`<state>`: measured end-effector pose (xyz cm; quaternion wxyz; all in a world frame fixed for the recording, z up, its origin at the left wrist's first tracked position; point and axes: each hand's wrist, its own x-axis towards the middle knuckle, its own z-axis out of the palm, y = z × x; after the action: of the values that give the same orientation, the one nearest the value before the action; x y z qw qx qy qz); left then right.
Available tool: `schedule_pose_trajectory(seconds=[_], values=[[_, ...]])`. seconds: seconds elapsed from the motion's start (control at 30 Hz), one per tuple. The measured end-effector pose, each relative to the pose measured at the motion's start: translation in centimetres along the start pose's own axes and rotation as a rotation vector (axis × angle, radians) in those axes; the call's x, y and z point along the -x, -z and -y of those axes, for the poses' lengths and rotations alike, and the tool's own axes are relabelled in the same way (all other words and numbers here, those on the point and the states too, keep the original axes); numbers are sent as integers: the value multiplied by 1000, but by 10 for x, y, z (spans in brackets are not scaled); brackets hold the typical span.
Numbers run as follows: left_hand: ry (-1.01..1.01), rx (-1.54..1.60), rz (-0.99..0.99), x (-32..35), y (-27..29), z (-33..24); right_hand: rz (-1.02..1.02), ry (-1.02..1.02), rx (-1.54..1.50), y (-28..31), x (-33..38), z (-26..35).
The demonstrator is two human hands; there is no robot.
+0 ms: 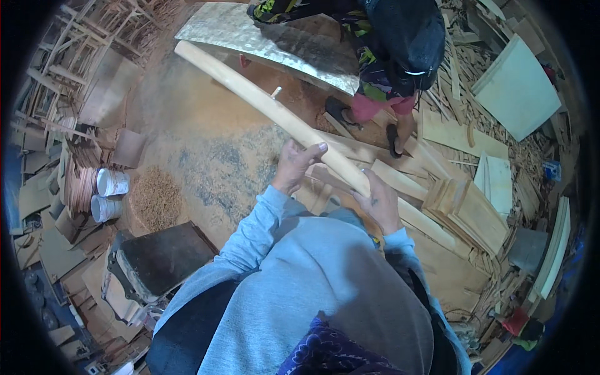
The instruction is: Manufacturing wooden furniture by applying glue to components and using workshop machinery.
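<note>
A long, pale, smooth wooden post point(250, 94) slants across in front of me, from far left to near right. Toward its near part, my left hand point(295, 164) is closed round it from below, thumb laid over the top. My right hand point(380, 199) grips the near end, and its fingers are partly hidden behind the wood. Beside the post's middle, a short light peg point(275, 92) sticks out; whether it belongs to the post I cannot tell. The far end of the post lies close to the edge of a shiny metal-topped table point(219, 28).
A co-worker point(400, 50) in a dark cap stands beyond the table. Wooden frames point(469, 212) and boards point(494, 137) lie to the right. On the left are two white buckets point(112, 182), a sawdust heap point(156, 199) and a dark box-like thing point(165, 259).
</note>
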<state>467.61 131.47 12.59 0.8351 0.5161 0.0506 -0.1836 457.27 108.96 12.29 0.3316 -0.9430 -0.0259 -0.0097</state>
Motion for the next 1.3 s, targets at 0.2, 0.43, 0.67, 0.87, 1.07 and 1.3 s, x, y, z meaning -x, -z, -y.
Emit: schedule_pose_trajectory(seconds=[0.2,0.43,0.67,0.87,1.07,1.3], values=[[-71,48,-56,2,-8,6,28,32,-1,4,1,-10],[-61,3,-60,-6,-8,-2,-48,91,-28,7,-13,-8],[-130,13,-87,0,-5,-3,-1,134,-15,6,-18,-11],[-132,-16,-117,6,-9,-2,44,145,-19,4,-20,-19],[-149,31,-274,-9,1,0,100,150,-83,5,-40,2],[-147,84,-270,-28,30,-3,119,267,28,-1,-58,18]])
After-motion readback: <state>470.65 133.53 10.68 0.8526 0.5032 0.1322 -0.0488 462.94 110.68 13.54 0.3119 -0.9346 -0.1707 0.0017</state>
